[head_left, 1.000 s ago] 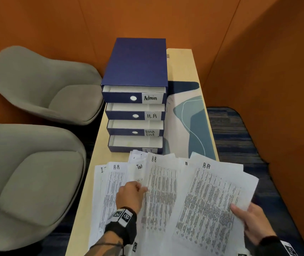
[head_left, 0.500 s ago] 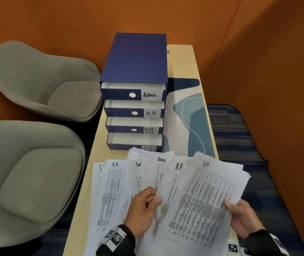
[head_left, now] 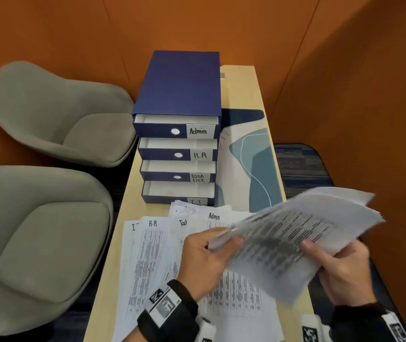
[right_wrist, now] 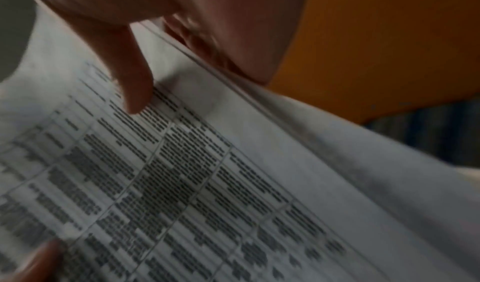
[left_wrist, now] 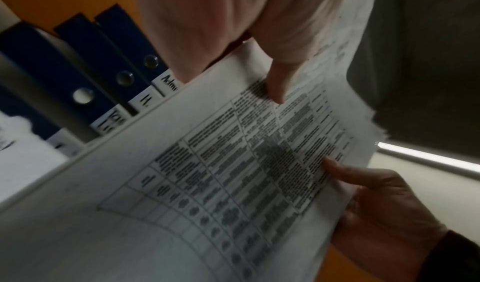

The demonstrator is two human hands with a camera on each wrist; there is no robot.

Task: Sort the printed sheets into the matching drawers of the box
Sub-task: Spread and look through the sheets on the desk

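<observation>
A blue drawer box (head_left: 181,87) stands at the far end of the narrow table, its drawers pulled out and labelled Admin (head_left: 198,131), H.R (head_left: 200,155), Task List (head_left: 197,178) and I.T (head_left: 195,201). Printed sheets (head_left: 152,248) headed I.T, H.R, Task and Admin lie fanned on the table in front of it. Both hands hold a blurred stack of sheets (head_left: 293,240) lifted off the table. My left hand (head_left: 207,253) pinches its left edge, thumb on top. My right hand (head_left: 340,265) grips its near right edge, thumb (right_wrist: 132,85) on the print.
Two grey upholstered chairs (head_left: 49,114) stand left of the wooden table (head_left: 113,262). A blue and white mat (head_left: 251,164) lies right of the box. Orange walls close in behind and at the right, with carpet (head_left: 300,166) below.
The stack in both hands has lifted off the fanned sheets and swung up to the right, uncovering the Admin sheet. My left hand moved from the table sheets to the stack's edge.
</observation>
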